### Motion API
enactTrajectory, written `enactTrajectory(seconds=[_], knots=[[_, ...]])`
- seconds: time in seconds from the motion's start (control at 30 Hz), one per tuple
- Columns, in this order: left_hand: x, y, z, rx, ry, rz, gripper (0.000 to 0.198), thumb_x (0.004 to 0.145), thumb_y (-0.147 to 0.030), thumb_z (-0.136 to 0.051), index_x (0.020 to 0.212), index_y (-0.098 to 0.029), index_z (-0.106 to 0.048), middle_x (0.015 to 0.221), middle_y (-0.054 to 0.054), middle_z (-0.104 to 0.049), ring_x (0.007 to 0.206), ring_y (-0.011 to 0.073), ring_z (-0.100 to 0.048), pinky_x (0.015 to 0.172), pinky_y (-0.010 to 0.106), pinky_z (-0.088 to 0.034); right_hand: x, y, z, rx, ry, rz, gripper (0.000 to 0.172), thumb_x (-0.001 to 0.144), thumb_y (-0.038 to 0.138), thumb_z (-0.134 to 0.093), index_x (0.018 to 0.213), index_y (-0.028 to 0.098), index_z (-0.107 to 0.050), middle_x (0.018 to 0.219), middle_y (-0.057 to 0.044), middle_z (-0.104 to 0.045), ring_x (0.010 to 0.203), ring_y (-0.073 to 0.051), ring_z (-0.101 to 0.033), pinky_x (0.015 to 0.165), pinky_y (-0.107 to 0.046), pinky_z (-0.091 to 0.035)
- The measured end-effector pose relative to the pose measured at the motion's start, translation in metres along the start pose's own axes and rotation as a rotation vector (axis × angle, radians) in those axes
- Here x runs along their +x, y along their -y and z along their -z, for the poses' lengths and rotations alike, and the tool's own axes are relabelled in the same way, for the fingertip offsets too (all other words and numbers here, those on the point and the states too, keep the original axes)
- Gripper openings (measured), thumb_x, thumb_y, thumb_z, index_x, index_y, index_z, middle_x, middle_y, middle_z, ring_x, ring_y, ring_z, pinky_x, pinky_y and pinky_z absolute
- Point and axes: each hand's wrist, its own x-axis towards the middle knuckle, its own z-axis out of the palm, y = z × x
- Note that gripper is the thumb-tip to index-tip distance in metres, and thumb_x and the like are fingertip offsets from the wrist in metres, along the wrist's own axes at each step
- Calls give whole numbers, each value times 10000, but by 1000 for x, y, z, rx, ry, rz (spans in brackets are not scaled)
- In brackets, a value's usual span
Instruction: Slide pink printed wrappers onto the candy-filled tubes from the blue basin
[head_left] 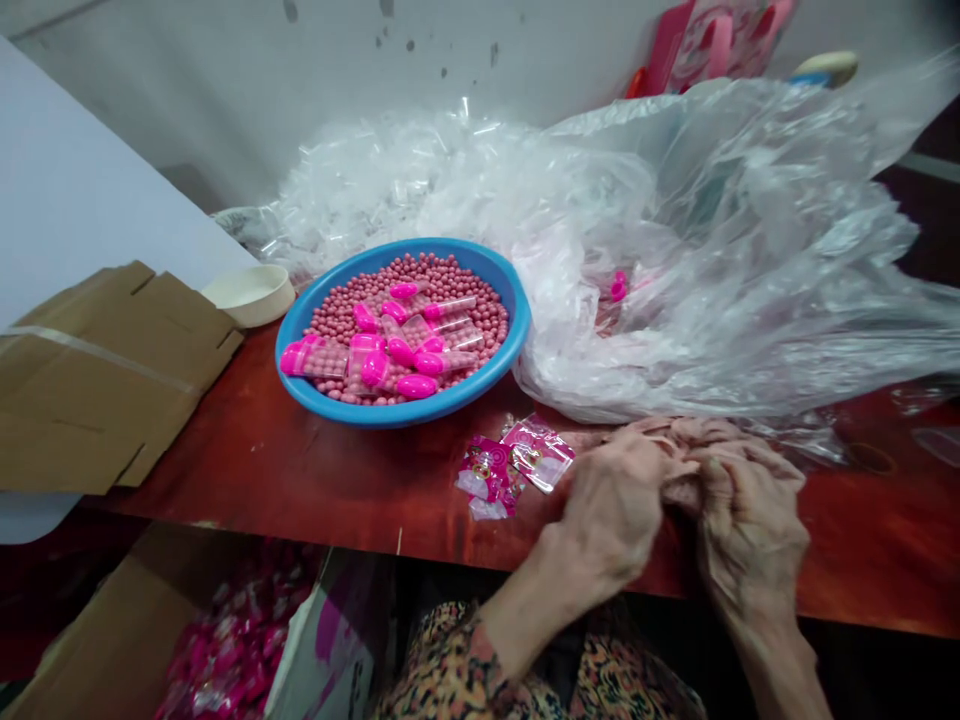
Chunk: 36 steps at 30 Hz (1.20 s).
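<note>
A crumpled pale pink cloth (694, 432) lies at the table's front, bunched between my two hands. My left hand (616, 505) is closed on its left side, fingers curled under and partly hidden. My right hand (754, 530) grips the cloth's right side, thumb pressed along the top. Just left of my left hand, shiny pink printed packets (541, 452) lie on the table. Farther left stands a blue basin (405, 412) full of pink beads (480, 285), with several clear tubes with bright pink caps (416, 386) on top of the beads.
A big clear plastic bag (750, 300) spreads behind my hands, and a heap of clear plastic pieces (390, 170) lies along the wall. Left are a white bowl (251, 298) and flattened cardboard (97, 390). Below the red table (337, 480), a box holds pink packets (232, 630).
</note>
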Motion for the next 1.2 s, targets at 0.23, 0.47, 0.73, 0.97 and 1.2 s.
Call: enactTrajectory(seconds=[0.23,0.47,0.73,0.97,1.2], knots=[[-51,50,84,367,-342,379,148,748,-187,-635,892,-153,-646,955,138,-601,957,347,-516,877,550,-356,-2,-1,-1,-9,-17,-16,348,913,406,-282,816,205,-548,865,-155,-620,883,-321,-527,789,-471,-415],[-59,62,81,334,-376,428,86,743,-118,-590,713,-184,-638,965,92,-578,982,309,-522,897,510,-355,-2,2,2,-22,-27,5,360,919,401,-275,816,189,-547,859,-158,-623,881,-319,-528,777,-461,-422],[-62,70,85,-17,-576,481,68,751,-206,-581,685,-202,-595,674,6,-599,679,194,-568,693,319,-432,-2,5,2,-24,-66,36,356,927,371,-297,856,185,-593,875,-155,-634,913,-327,-549,798,-492,-430],[-67,47,79,-441,-650,533,216,741,-251,-632,926,-161,-565,696,-26,-587,583,113,-573,549,227,-470,-26,66,8,32,-206,139,340,907,320,-420,1100,102,-595,1091,-220,-600,1098,-366,-502,927,-569,-347],[-78,22,76,-849,-619,560,234,720,-157,-681,951,-190,-670,747,-28,-649,667,78,-601,644,169,-483,-44,127,-20,738,469,-96,181,870,292,-520,784,166,-617,743,-45,-648,692,-192,-620,629,-299,-518]])
